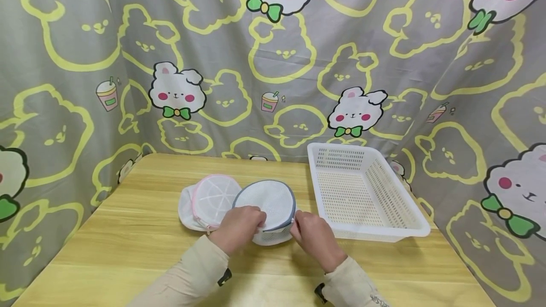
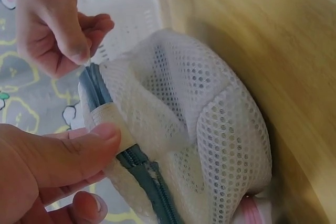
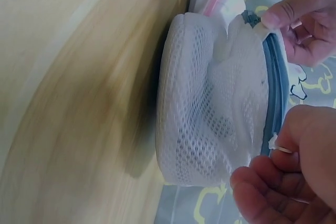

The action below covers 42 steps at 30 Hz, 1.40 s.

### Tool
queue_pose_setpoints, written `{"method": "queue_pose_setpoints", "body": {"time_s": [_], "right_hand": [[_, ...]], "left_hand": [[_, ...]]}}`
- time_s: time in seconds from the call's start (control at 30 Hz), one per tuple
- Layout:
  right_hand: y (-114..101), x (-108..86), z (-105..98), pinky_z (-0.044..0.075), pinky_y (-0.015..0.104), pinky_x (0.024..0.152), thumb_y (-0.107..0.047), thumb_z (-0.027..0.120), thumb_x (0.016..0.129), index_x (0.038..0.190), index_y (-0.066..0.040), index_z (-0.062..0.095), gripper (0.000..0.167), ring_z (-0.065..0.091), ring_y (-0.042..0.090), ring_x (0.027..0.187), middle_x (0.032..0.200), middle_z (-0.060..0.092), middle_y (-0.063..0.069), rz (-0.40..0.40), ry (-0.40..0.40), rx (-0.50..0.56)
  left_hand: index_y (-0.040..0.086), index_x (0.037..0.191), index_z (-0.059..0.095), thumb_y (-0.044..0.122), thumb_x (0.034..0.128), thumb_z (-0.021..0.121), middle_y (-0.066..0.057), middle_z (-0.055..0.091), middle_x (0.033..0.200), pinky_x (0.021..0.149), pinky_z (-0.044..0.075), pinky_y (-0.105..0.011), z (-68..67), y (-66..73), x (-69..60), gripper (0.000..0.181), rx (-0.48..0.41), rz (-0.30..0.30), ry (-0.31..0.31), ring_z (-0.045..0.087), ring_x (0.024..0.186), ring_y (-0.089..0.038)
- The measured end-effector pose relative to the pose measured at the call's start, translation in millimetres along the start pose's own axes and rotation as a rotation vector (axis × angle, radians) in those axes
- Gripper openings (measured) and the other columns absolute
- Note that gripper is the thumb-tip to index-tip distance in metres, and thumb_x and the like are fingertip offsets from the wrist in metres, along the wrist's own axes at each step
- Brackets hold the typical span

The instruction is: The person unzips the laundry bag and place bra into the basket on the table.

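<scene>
A round white mesh laundry bag [image 1: 269, 197] with a blue-grey zip rim sits on the table between my hands. My left hand [image 1: 239, 227] pinches a pale fabric tab [image 2: 113, 124] on the zip edge between thumb and fingers. At the bag's right side, my right hand [image 1: 316, 239] pinches the small zip pull [image 3: 283, 149]. The blue-grey zip [image 3: 274, 82] runs between the two hands, and the mesh side [image 2: 231, 129] is creased inward. Just left of this bag lies a pink-rimmed mesh bag [image 1: 216, 197], partly on another white piece [image 1: 186, 208].
A white perforated plastic basket [image 1: 409, 231] stands on the right of the wooden table [image 1: 128, 231], close to my right hand. Behind and at both sides hangs a grey curtain [image 1: 230, 51] with cartoon prints.
</scene>
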State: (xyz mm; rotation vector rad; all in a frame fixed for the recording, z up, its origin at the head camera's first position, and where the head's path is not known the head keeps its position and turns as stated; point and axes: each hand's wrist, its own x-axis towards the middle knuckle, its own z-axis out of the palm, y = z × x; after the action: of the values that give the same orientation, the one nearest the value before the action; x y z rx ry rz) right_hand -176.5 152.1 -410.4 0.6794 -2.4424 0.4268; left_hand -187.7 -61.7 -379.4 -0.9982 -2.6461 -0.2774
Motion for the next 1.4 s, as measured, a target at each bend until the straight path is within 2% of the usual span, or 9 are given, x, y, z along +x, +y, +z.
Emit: {"method": "queue_pose_setpoints", "body": {"time_s": [0.4,0.57,0.8,0.97,1.07,1.17,1.27,1.4], "right_hand": [[-1,-0.1,0,0.029,0.016,0.040,0.001,0.064,0.076,0.061,-0.015,0.041,0.031,0.031,0.003,0.049,0.055,0.032,-0.009,0.031,-0.002,0.004],[-4,-1.1,-2,0.028,0.017,0.038,-0.003,0.064,0.076,0.062,-0.017,0.040,0.031,0.032,0.004,0.048,0.056,0.033,-0.010,0.051,-0.038,-0.031],[-10,-2.3,-4,0.029,0.017,0.038,-0.005,0.064,0.076,0.062,-0.017,0.041,0.030,0.032,0.003,0.047,0.055,0.034,-0.010,0.051,-0.050,-0.043],[-13,-3.1,-1,0.028,0.015,0.039,-0.005,0.065,0.074,0.061,-0.018,0.041,0.030,0.032,0.002,0.047,0.054,0.035,-0.011,0.014,-0.030,-0.043],[-15,-3.3,-1,0.027,0.014,0.039,-0.005,0.065,0.074,0.061,-0.018,0.041,0.030,0.031,0.001,0.047,0.054,0.034,-0.011,0.003,-0.031,-0.032],[-18,-4.7,-1,0.026,0.014,0.038,-0.005,0.064,0.074,0.061,-0.018,0.041,0.030,0.030,0.000,0.046,0.053,0.033,-0.012,0.003,-0.041,-0.005],[-22,-5.5,-2,0.023,0.014,0.038,-0.005,0.064,0.074,0.060,-0.018,0.039,0.032,0.027,-0.001,0.046,0.053,0.030,-0.013,-0.002,-0.043,0.011],[-26,-4.1,-2,0.020,0.013,0.038,-0.006,0.065,0.074,0.059,-0.019,0.036,0.036,0.024,-0.002,0.046,0.053,0.026,-0.014,-0.032,-0.021,0.003]], "left_hand": [[0.018,0.069,0.062,-0.004,0.0684,0.077,0.006,0.058,0.070,0.051,0.045,-0.031,-11.0,-8.7,-1.8,0.026,0.009,-0.038,-0.044,0.056,0.064,-0.015],[0.017,0.069,0.061,-0.005,0.0698,0.076,0.003,0.059,0.072,0.051,0.046,-0.034,-11.9,-8.3,-1.5,0.026,0.049,-0.057,-0.013,0.058,0.065,-0.019],[0.013,0.074,0.060,-0.007,0.0654,0.077,-0.001,0.059,0.074,0.050,0.047,-0.036,-8.8,-8.3,-1.2,0.028,0.109,-0.008,0.059,0.060,0.065,-0.023],[0.013,0.076,0.062,-0.007,0.0625,0.076,-0.001,0.059,0.074,0.050,0.048,-0.036,-8.5,-5.3,-3.0,0.028,0.107,0.014,0.052,0.059,0.066,-0.023],[0.013,0.079,0.064,-0.002,0.0648,0.077,0.000,0.057,0.075,0.053,0.049,-0.035,-9.2,-0.3,-3.1,0.025,0.084,0.024,0.019,0.058,0.068,-0.022],[0.013,0.081,0.063,0.008,0.0731,0.078,0.002,0.056,0.075,0.054,0.049,-0.034,-9.4,7.1,-2.4,0.017,0.061,0.040,0.008,0.057,0.068,-0.019],[0.013,0.078,0.061,0.020,0.0782,0.079,0.004,0.053,0.073,0.051,0.047,-0.032,-7.1,14.0,-1.5,0.020,0.044,0.067,0.024,0.054,0.064,-0.017],[0.015,0.071,0.054,0.029,0.0794,0.080,0.006,0.046,0.067,0.047,0.043,-0.030,-2.9,19.6,-0.3,0.030,0.050,0.096,0.052,0.050,0.058,-0.015]]}}
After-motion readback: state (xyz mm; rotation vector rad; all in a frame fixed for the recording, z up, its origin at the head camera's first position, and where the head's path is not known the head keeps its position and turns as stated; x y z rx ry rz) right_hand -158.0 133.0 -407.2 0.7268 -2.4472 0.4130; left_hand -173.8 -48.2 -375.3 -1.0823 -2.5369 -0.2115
